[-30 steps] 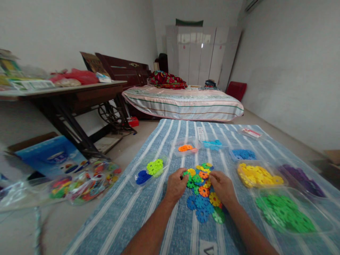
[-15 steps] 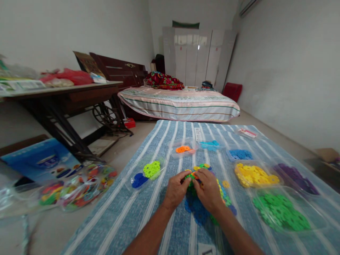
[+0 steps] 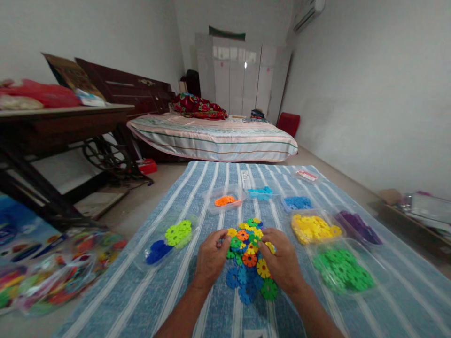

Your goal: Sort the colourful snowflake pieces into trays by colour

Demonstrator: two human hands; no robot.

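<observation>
While seven trays (image 3: 208, 204) flank one disc pile (image 3: 248, 267) | left hand (image 3: 210, 261) pinches edge | right hand (image 3: 281, 264) pinches edge

We find the pile of discs (image 3: 249, 259) on the mat (image 3: 169, 291), between our left hand (image 3: 210, 259) and right hand (image 3: 280, 263), both touching it; one tray (image 3: 140, 262) lies to its left, a row of trays (image 3: 211, 208) behind it, further trays (image 3: 382, 277) to its right. Behind the mat stands the bed (image 3: 211, 136), the wardrobe (image 3: 239, 80) behind that; the table (image 3: 63, 117) and bags (image 3: 52, 272) lie left of the mat.
</observation>
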